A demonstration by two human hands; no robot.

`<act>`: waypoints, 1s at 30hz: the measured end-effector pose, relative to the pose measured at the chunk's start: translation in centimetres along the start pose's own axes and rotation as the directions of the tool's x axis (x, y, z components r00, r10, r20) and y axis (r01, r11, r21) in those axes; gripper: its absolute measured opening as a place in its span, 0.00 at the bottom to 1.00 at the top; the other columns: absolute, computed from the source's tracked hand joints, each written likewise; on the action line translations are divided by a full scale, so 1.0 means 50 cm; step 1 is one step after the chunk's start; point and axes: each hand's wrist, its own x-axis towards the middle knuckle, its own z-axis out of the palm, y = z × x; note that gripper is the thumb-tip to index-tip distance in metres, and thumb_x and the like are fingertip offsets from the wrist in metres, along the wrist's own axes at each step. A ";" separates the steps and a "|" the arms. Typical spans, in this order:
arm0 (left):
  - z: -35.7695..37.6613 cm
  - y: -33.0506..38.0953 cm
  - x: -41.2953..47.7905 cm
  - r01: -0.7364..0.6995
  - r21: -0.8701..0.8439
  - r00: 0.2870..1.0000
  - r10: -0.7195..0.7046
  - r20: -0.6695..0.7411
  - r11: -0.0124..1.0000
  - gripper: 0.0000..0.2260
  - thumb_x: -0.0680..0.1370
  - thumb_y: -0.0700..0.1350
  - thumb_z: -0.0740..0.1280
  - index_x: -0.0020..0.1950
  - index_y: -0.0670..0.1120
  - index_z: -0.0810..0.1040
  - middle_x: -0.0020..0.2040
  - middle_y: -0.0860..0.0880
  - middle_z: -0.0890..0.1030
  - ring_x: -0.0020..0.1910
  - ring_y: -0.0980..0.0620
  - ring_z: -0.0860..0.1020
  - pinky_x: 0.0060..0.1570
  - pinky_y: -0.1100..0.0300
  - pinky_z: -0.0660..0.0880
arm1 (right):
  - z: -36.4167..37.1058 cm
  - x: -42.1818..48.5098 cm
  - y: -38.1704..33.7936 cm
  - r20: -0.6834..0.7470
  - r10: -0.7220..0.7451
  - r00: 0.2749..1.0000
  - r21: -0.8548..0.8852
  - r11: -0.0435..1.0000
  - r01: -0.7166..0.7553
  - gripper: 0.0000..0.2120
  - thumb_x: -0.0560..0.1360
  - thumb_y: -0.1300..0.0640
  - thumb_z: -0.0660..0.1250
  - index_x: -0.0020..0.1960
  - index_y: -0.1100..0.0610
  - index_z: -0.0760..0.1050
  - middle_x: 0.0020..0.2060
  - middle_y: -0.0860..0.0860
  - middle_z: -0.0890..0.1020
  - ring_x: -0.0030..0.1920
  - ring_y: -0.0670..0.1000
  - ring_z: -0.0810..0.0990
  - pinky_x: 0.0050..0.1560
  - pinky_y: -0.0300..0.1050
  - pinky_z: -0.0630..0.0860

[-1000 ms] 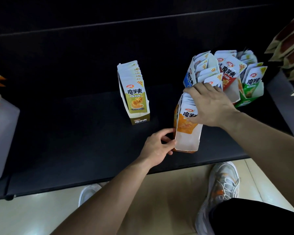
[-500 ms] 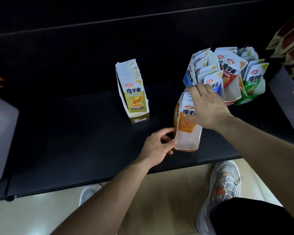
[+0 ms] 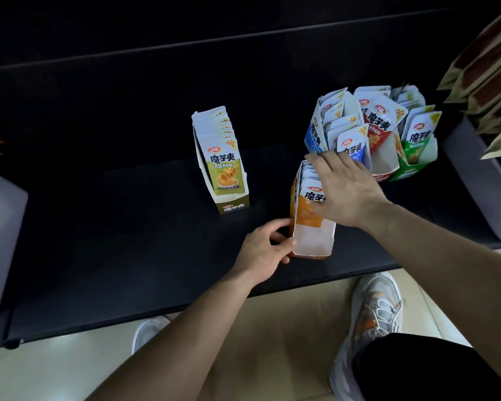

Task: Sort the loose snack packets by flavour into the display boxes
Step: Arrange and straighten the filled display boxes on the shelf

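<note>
We are on the orange box (image 3: 313, 244), near the counter's (image 3: 128, 227) front edge, right of middle. Our left hand (image 3: 265, 250) grips its front left corner, fingers curled round the wall. Our right hand (image 3: 347, 192) presses straight fingers on the packets (image 3: 308, 180) inside. We judge this to be squaring up; next, the right hand should lift off without tipping the box.

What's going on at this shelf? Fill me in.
A person is sorting snack packets into display boxes. The left hand grips the near corner of the orange box. The right hand lies flat on the orange packets standing in it. An olive box of packets stands apart to the left. The blue box, red box and green box sit behind.
</note>
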 end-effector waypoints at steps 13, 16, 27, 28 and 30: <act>0.003 -0.001 -0.001 0.001 0.034 1.000 0.000 -0.028 0.999 0.19 0.80 0.50 0.68 0.71 0.60 0.72 0.49 0.55 0.83 0.39 0.54 0.85 0.47 0.55 0.82 | -0.006 -0.042 0.006 -0.086 0.113 0.990 0.139 0.985 -0.100 0.47 0.70 0.44 0.73 0.80 0.55 0.50 0.73 0.56 0.63 0.72 0.59 0.63 0.68 0.60 0.68; 0.005 0.002 -0.002 0.001 0.048 0.999 0.001 -0.043 0.999 0.18 0.80 0.49 0.68 0.70 0.60 0.73 0.48 0.54 0.83 0.38 0.55 0.84 0.46 0.57 0.82 | -0.006 -0.069 0.014 -0.142 0.196 0.970 0.197 0.966 -0.167 0.44 0.72 0.44 0.71 0.79 0.57 0.53 0.70 0.58 0.66 0.69 0.61 0.66 0.64 0.60 0.71; -0.005 0.020 -0.028 0.025 0.142 0.997 -0.015 -0.074 0.990 0.16 0.81 0.49 0.66 0.69 0.58 0.74 0.50 0.57 0.82 0.39 0.56 0.84 0.47 0.58 0.81 | 0.076 -0.171 -0.050 0.243 0.439 0.865 0.587 0.644 -0.491 0.20 0.82 0.47 0.58 0.73 0.44 0.65 0.52 0.49 0.83 0.47 0.53 0.81 0.44 0.49 0.78; -0.013 0.019 -0.029 0.023 0.150 0.996 -0.010 -0.091 0.988 0.16 0.81 0.49 0.66 0.69 0.58 0.74 0.51 0.57 0.82 0.40 0.57 0.84 0.48 0.58 0.80 | 0.078 -0.164 -0.057 0.227 0.434 0.872 0.598 0.644 -0.476 0.17 0.82 0.49 0.58 0.71 0.44 0.67 0.51 0.48 0.82 0.46 0.52 0.81 0.40 0.46 0.76; -0.039 0.019 -0.028 0.020 0.161 0.989 0.004 -0.147 0.987 0.15 0.81 0.49 0.67 0.68 0.58 0.75 0.52 0.57 0.83 0.42 0.56 0.83 0.50 0.56 0.80 | 0.074 -0.144 -0.067 0.185 0.445 0.876 0.608 0.649 -0.458 0.14 0.82 0.52 0.59 0.67 0.45 0.70 0.49 0.48 0.82 0.46 0.53 0.80 0.40 0.45 0.73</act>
